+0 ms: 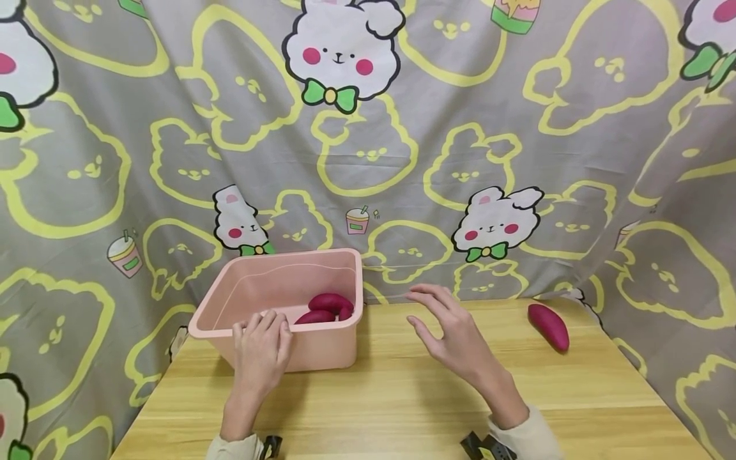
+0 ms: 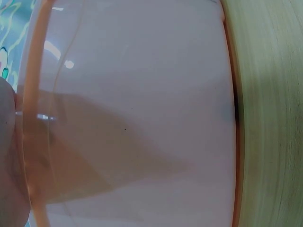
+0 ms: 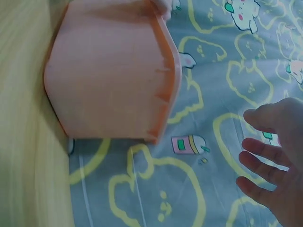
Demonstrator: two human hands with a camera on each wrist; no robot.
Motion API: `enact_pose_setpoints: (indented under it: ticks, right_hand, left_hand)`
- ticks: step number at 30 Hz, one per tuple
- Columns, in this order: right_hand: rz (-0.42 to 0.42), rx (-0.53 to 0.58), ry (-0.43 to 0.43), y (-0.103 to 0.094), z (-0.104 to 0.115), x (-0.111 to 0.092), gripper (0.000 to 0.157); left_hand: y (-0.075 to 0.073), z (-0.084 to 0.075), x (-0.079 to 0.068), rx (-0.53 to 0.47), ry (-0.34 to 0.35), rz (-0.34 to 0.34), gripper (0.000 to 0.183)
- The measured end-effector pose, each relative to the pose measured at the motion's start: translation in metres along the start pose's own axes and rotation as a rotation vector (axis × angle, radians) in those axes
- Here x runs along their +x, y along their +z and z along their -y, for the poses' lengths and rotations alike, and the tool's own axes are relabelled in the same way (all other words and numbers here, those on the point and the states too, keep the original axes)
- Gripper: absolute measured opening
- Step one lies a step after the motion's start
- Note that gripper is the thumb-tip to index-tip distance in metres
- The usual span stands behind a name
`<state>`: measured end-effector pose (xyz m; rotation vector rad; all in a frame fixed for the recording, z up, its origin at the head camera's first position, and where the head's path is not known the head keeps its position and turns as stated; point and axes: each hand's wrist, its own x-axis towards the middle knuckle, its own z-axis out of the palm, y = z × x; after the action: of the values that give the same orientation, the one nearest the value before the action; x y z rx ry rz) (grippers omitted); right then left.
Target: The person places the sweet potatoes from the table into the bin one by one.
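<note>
A pink plastic bin (image 1: pixel 287 348) stands on the left of the table. My left hand (image 1: pixel 261 345) grips its near rim, fingers curled over the edge. Inside, at the right end, lie purple-red sweet potatoes (image 1: pixel 330 303), partly hidden by the near wall. Right of the bin, my right hand (image 1: pixel 454 332) hovers above the table with fingers spread and nothing in them. One more sweet potato (image 1: pixel 549 327) lies at the table's far right, apart from that hand. The left wrist view is filled by the bin's outer wall (image 2: pixel 142 94).
The wooden table (image 1: pixel 391 396) reaches back to a grey curtain (image 1: pixel 397 160) printed with rabbits and yellow outlines. This cloth also hangs along both sides. Dark wrist devices (image 1: pixel 489 447) sit at the cuffs of the light sleeves.
</note>
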<state>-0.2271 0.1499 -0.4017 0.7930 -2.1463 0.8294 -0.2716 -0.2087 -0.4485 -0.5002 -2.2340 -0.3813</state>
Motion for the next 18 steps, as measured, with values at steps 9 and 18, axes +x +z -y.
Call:
enact_pose_setpoints:
  ticks: [9, 18]
  right_hand:
    - [-0.066, -0.056, 0.02, -0.027, -0.013, -0.002, 0.047]
    - [-0.145, -0.081, 0.047, -0.043, -0.028, -0.007, 0.048]
  left_hand:
    - [0.0, -0.001, 0.001, -0.007, -0.003, -0.007, 0.028]
    - [-0.001, -0.001, 0.001, -0.004, -0.005, 0.004, 0.028]
